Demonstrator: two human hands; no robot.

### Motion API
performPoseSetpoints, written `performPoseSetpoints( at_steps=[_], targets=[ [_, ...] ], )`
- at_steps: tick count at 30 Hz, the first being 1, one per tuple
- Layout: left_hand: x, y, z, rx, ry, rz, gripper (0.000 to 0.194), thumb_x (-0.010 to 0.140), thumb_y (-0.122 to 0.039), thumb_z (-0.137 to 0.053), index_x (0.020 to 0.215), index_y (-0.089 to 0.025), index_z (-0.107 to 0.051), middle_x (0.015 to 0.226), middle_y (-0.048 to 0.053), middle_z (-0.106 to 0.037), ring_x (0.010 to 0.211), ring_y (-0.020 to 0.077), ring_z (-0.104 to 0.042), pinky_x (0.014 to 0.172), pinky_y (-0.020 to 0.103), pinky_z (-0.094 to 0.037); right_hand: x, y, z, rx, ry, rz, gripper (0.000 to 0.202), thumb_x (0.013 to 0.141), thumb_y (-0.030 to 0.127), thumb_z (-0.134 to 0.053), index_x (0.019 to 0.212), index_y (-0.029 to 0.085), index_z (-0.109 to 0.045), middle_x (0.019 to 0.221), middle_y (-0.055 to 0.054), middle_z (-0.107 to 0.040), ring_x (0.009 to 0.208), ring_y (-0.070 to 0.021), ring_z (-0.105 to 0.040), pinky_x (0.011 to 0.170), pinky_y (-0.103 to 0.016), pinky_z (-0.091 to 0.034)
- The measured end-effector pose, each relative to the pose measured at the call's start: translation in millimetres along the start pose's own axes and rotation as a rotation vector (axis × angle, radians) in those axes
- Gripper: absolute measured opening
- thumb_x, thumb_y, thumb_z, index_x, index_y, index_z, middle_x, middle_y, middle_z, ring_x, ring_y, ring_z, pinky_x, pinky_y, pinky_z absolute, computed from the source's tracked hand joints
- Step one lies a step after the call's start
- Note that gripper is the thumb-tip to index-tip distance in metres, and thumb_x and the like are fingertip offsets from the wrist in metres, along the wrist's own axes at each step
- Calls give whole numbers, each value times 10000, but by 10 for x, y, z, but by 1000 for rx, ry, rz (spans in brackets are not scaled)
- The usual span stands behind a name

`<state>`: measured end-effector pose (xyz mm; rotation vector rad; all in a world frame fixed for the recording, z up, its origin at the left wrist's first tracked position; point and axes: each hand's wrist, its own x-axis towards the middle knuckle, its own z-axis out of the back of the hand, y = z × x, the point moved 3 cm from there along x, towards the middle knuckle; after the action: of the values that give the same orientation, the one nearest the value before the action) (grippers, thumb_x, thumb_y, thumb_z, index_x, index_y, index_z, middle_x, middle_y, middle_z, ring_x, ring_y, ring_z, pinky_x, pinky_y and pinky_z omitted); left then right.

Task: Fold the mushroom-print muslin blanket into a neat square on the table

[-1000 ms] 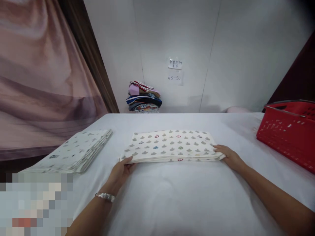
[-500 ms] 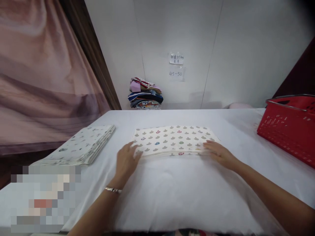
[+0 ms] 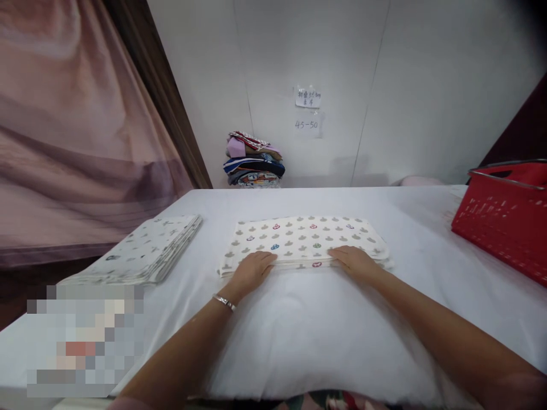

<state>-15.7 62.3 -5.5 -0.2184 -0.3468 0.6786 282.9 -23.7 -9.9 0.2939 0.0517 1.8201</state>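
A folded white cloth (image 3: 294, 236), printed with grey, red, blue and green motifs, lies in layers in the middle of the table. On its near edge, left of centre, rests my left hand (image 3: 253, 270), with a silver bracelet at the wrist. My right hand (image 3: 354, 263) lies on the same edge, right of centre. Both hands have their fingers stretched out on the fabric, pointing inward. Neither shows a grip on the cloth, though the undersides of the hands are hidden.
A stack of folded printed cloths (image 3: 141, 250) lies at the table's left. At right stands a red plastic basket (image 3: 504, 222) with a metal handle. Colourful folded fabrics (image 3: 254, 162) are piled by the wall behind the white table (image 3: 325, 336). A pink curtain (image 3: 72, 136) hangs at left.
My hands have slid inward along the near edge of the cloth, left hand to the right and right hand to the left. The cloth's side ends are now uncovered.
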Motion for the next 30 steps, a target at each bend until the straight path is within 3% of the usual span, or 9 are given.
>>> performPoseSetpoints(
  at_steps=[4,8,12,16,19,24,30],
  targets=[
    [1,-25,-64,-3,-4,33,395,821,-141,-433,1189,-226,-550,1138,88,-609,1067,232,-528,967,416,-371,19,-1,-32,-9,32,-120,374,921,271,-314,1217,275,-543,1233,-22,-578,1072,-226,-549,874,-391,-450],
    [85,-1,-67,-18,-30,98,421,808,-83,-416,1180,-222,-555,1107,108,-623,1061,250,-537,954,423,-384,67,4,-50,-141,13,47,450,848,112,-355,1239,263,-521,1244,-31,-567,1098,-231,-525,904,-401,-419],
    [221,50,46,-43,-142,78,400,811,-67,-427,1150,-224,-570,1246,108,-552,1170,263,-481,1013,448,-335,138,-151,-8,-212,-61,14,544,798,50,-369,1294,253,-464,1250,-53,-560,1099,-239,-521,897,-405,-418],
    [186,60,-69,-88,-46,-59,390,802,-63,-445,1124,-221,-599,1247,90,-561,1214,237,-456,1062,443,-295,88,-227,-96,-187,-38,79,537,816,64,-345,1299,270,-459,1304,-37,-519,1172,-229,-476,931,-400,-405],
    [83,79,-186,-84,-35,-54,428,813,-58,-409,1170,-218,-583,1278,80,-540,1240,226,-436,1072,438,-293,-1,-216,-187,-158,-21,108,567,811,43,-311,1323,251,-437,1361,-39,-460,1231,-227,-425,964,-412,-384],
    [41,90,-218,31,-39,-38,473,799,-31,-381,1195,-206,-572,1287,54,-536,1245,210,-434,1067,428,-322,-33,-179,-187,-149,2,68,584,809,41,-311,1333,273,-427,1368,-23,-453,1241,-220,-421,978,-418,-381],
    [10,111,-196,275,-138,-119,488,807,-39,-318,1184,-207,-577,1265,18,-558,1202,191,-482,1013,405,-405,-208,-320,-103,-225,-111,16,566,826,35,-321,1359,214,-385,1335,-61,-488,1209,-206,-449,975,-410,-382]
  ],
)
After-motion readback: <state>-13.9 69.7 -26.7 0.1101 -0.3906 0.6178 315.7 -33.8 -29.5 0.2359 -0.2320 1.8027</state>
